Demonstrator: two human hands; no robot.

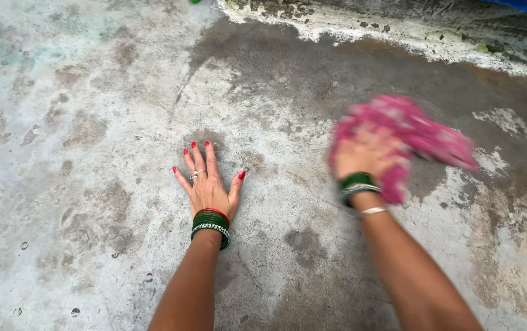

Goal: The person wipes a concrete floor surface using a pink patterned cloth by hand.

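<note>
Listing the contents of one downward head view over a rough, stained grey concrete floor [92,202].

Item 1: left hand [208,187], laid flat on the floor with palm down, fingers spread wide, thumb out to the side. Its grip holds nothing. Red-painted nails; silver rings on one finger; a stack of green bangles with one red and one beaded silver band [211,225] at the wrist.

Item 2: right hand [366,155], blurred, pressed down on top of a crumpled pink-and-white patterned cloth [420,136]. How far the fingers close round the fabric cannot be told (the blur hides them); the palm bears on the cloth. Green and silver bangles [357,184] at this wrist, plus a thin pale band further up the forearm.

Item 3: the cloth itself, lying on the floor to the right of centre, under and beyond the right hand, well apart from the left hand.

Item 4: a broad dark damp patch [349,79] on the concrete, spreading around and behind the cloth.

Item 5: a raised, flaking white-and-grey concrete kerb [410,34] along the far edge, running to the upper right.
</note>
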